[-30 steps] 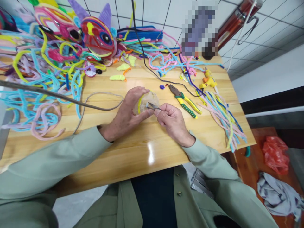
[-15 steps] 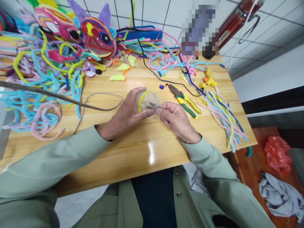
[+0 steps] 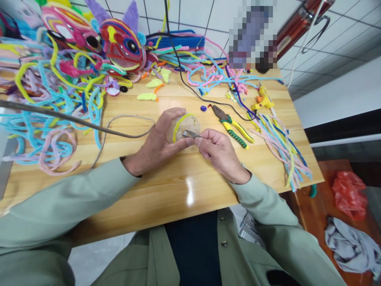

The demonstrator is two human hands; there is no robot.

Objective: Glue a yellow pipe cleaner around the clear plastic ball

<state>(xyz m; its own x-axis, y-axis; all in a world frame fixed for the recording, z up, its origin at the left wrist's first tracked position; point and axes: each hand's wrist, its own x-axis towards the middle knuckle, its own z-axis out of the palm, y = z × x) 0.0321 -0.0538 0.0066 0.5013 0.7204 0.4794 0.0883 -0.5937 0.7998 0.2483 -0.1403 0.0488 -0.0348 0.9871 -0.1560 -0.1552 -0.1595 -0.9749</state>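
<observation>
My left hand [image 3: 165,139] is wrapped round a clear, rounded plastic shell [image 3: 195,124] a little above the table. A yellow pipe cleaner strip [image 3: 177,126] curves across the shell. Pinched in my right hand [image 3: 218,149] are small scissors [image 3: 190,134], whose pointed metal blades lie against the shell's face, close to my left thumb. Their handles are hidden by my fingers. Just right of my hands rest pliers [image 3: 230,125] with green and yellow grips.
Loose pipe cleaners [image 3: 59,123] heap up on the left, near two colourful masks [image 3: 123,45]. A yellow glue gun [image 3: 263,101] and a pipe cleaner bundle [image 3: 282,147] lie on the right. A dark cable [image 3: 193,91] crosses the table [image 3: 166,194]. A red flask [image 3: 300,24] stands behind.
The shell has turned slightly in my left hand. The scissors have shifted a little, their blades looking closer together, and my right hand has dipped slightly.
</observation>
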